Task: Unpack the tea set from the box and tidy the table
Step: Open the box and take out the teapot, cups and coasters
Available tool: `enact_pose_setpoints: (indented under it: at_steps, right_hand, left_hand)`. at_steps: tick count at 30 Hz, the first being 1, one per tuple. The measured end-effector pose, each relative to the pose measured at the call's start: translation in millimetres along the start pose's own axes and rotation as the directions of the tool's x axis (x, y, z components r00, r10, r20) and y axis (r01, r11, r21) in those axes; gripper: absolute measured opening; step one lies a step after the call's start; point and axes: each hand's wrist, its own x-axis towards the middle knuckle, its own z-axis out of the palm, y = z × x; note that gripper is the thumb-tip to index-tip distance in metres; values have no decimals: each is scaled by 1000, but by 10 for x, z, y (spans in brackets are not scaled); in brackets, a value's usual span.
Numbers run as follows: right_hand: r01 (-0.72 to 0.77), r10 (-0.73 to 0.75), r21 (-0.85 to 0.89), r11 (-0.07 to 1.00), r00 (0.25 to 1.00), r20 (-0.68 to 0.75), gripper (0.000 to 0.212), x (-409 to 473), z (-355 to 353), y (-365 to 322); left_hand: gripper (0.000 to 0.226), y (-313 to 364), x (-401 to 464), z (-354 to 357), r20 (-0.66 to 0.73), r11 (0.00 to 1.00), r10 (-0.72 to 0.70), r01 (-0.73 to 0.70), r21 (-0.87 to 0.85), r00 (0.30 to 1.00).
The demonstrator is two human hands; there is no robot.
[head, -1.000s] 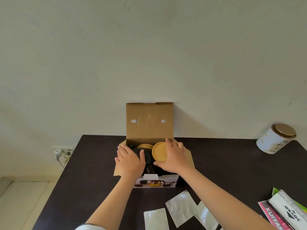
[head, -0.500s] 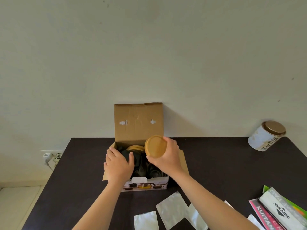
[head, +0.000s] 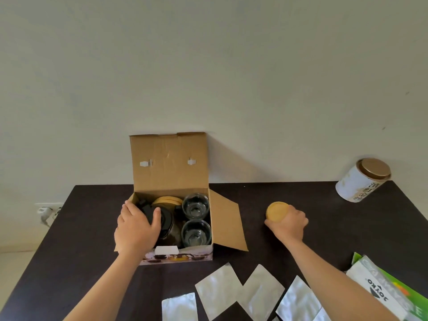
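Note:
An open cardboard box (head: pixel 228 224) stands on the dark table (head: pixel 324 205), its lid upright against the wall. Inside are a dark glass teapot (head: pixel 168 224), two clear glass cups (head: pixel 195 205) at the right and more yellow wooden coasters (head: pixel 168 200) at the back. My left hand (head: pixel 135 225) rests on the box's left edge with the thumb curled over the teapot's top. My right hand (head: pixel 289 222) holds a round yellow wooden coaster (head: pixel 276 211) low over the table, right of the box; contact with the tabletop cannot be judged.
A white tin with a gold lid (head: pixel 362 179) stands at the back right corner. Several silver foil sachets (head: pixel 240 293) lie near the front edge. Green and white packets (head: pixel 384 288) sit at the front right. A wall socket with plugs (head: pixel 47 210) is left of the table.
My right hand lifted the wooden coaster out of the box and carried it right, down toward the table. My left hand stayed at the box's left side.

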Motion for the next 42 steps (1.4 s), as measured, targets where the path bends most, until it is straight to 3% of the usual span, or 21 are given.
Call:
enact_pose_setpoints:
  at_steps: [9, 15, 21, 24, 27, 29, 31, 34, 38, 42]
  right_hand:
    - [13, -12, 65, 998, 1000, -17, 89, 615, 150, -251]
    - [8, -9, 114, 993, 1000, 9, 103, 856, 167, -349]
    - [121, -120, -111, 986, 993, 15, 127, 685, 101, -369]
    - [347, -347, 108, 932, 938, -18, 98, 184, 24, -553]
    - [549, -558, 400, 734, 823, -107, 65, -553, -75, -805]
    - [616, -655, 439, 654, 752, -81, 58, -955, -110, -1015]
    - [697, -736, 337, 632, 676, -18, 55, -1176, -96, -1219]
    - [790, -787, 29, 613, 607, 107, 56, -1276, -86, -1470]
    - [741, -693, -244, 626, 672, 261, 58, -1315, -34, -1779]
    - [707, -613, -358, 610, 707, 352, 66, -1304, 108, -1986]
  left_hand:
    - [86, 23, -9, -1, 0, 1000, -25, 25, 6, 1000]
    - [86, 43, -2, 13, -10, 999, -40, 40, 3, 999]
    - [86, 61, -5, 6, -6, 999, -39, 39, 0, 999]
    - [86, 59, -5, 6, -6, 999, -32, 32, -7, 999]
    - [87, 58, -8, 1, -5, 999, -30, 30, -16, 1000]
    - [87, 54, -14, -5, -9, 999, -24, 24, -26, 1000]
    - [87, 47, -22, -12, -10, 999, -17, 17, -34, 1000]
    - [88, 33, -33, -25, -12, 999, -7, 7, -33, 1000]
    - [89, 13, -30, -34, -7, 999, 1, -1, -41, 1000]
    - [89, -13, -12, -31, 0, 999, 1, -1, -46, 1000]
